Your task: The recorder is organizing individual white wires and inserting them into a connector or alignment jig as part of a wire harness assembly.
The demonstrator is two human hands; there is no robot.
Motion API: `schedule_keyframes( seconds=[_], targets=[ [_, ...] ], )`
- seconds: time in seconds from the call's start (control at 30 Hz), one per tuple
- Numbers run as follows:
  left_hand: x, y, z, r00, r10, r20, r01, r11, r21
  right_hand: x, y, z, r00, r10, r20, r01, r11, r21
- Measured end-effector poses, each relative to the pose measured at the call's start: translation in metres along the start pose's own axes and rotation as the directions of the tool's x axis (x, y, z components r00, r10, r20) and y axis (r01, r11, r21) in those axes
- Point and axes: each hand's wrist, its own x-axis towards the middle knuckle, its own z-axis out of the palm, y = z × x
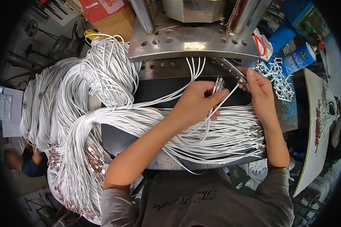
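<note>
My left hand (195, 101) is closed, its thumb and fingers pinching a few white cables near their ends, with a small metallic piece (220, 84) showing at the fingertips. One white cable (229, 97) runs from there toward my right hand (259, 89). The fingers of my right hand are closed on the near end of a long metal mould bar (233, 72), which slants from under the press. Below both hands, a thick bundle of white cables (223, 130) lies across a black surface (149, 90), its tipped ends at the right. Several cables (195, 70) reach back under the press.
A metal press plate (193, 47) with posts stands just beyond my hands. Coiled white cables (110, 75) pile up at left. At right are small white plastic pieces (282, 85), a blue spray can (299, 58) and a pale board (310, 125). Another person (31, 162) is at far left.
</note>
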Motion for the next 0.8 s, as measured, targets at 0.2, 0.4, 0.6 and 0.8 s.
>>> schedule_keyframes(
  seconds=[0.2, 0.4, 0.6, 0.8],
  targets=[
    [0.0, -0.005, 0.001, 0.992, 0.119, -0.026, -0.12, 0.992, -0.031, -0.006, -0.005, 0.008, 0.995, -0.031, 0.091, 0.029, 0.999, 0.03],
    [0.002, -0.005, 0.004, 0.995, 0.096, -0.023, -0.099, 0.977, -0.189, -0.006, -0.002, 0.012, 0.987, -0.061, 0.15, 0.051, 0.996, 0.067],
    [0.002, -0.004, 0.001, 0.998, 0.053, 0.022, -0.045, 0.961, -0.274, -0.007, -0.011, 0.014, 0.986, -0.086, 0.142, 0.084, 0.996, 0.02],
    [0.002, -0.005, 0.002, 0.985, 0.081, -0.154, -0.114, 0.968, -0.222, -0.003, -0.007, 0.008, 0.996, -0.075, 0.047, 0.074, 0.997, 0.013]
  ],
)
